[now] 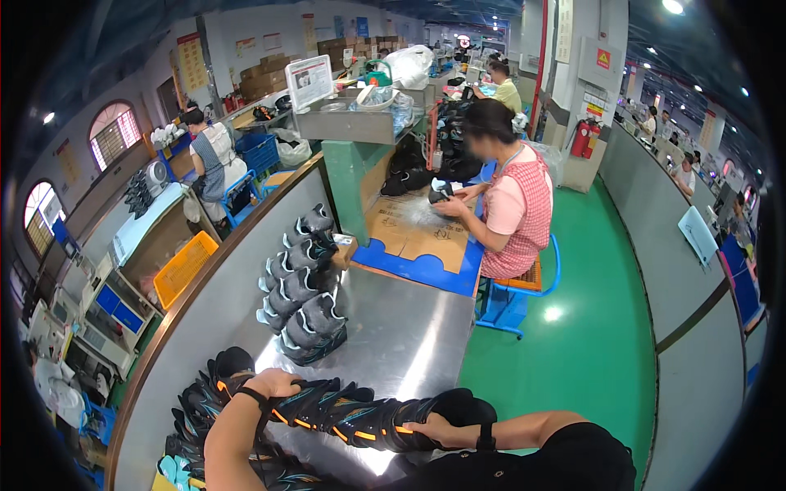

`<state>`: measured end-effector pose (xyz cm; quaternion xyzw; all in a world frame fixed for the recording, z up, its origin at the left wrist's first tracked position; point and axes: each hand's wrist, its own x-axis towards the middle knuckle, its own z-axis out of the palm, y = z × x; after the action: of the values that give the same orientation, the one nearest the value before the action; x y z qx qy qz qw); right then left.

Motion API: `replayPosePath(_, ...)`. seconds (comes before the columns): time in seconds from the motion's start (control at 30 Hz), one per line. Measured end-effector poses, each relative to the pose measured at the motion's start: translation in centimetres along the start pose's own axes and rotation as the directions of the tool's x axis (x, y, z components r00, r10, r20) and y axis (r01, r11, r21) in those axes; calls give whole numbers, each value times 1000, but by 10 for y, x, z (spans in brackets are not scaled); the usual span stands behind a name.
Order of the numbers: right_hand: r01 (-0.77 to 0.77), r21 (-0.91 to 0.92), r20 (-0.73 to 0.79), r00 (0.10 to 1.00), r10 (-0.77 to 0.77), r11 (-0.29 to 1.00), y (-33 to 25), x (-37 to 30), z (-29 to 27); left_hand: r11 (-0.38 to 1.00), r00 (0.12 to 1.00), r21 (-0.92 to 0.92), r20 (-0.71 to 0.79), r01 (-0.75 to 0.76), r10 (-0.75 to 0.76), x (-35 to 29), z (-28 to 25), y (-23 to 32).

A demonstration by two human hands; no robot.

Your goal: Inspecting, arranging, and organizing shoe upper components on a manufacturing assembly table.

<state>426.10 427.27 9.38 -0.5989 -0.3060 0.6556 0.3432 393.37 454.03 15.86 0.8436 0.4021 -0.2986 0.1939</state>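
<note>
A long row of nested black shoe uppers (352, 413) with orange and teal trim lies across the near part of the metal table. My left hand (275, 383) is closed over its left part, fingers bent onto the uppers. At the right end, my right hand (440, 429) grips the row from the near side, its fingers partly hidden. More black uppers (192, 417) are heaped by my left forearm, with pale teal pieces (176, 470) below them. Farther up the table stands a stack of dark grey shoe uppers (303, 295) with light blue linings.
Bare metal tabletop (393, 327) reaches to a blue-edged work surface (426, 272) with cardboard on it. A seated co-worker (516, 196) there handles a dark shoe piece (440, 191). A low partition (237, 237) borders the left side; green floor (573, 327) lies right.
</note>
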Motion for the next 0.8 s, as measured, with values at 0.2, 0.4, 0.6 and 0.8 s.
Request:
replayPosePath(0.2, -66, -164, 11, 998, 69, 984, 36, 52, 13, 996, 998, 84, -53, -18, 23, 23, -8, -30)
replayPosePath(0.4, 84, -319, 142, 989, -40, 944, -8, 60, 59, 993, 954, 108, -300, 48, -14, 18, 14, -83)
replayPosePath(0.6, 165, -337, 211, 973, -97, 927, -46, 53, 64, 993, 849, 117, -527, 21, 44, 71, 12, -93)
replayPosePath(0.8, 221, -433, 171, 972, -161, 874, -13, 73, 65, 988, 837, 84, -544, 126, -60, 58, 35, -103)
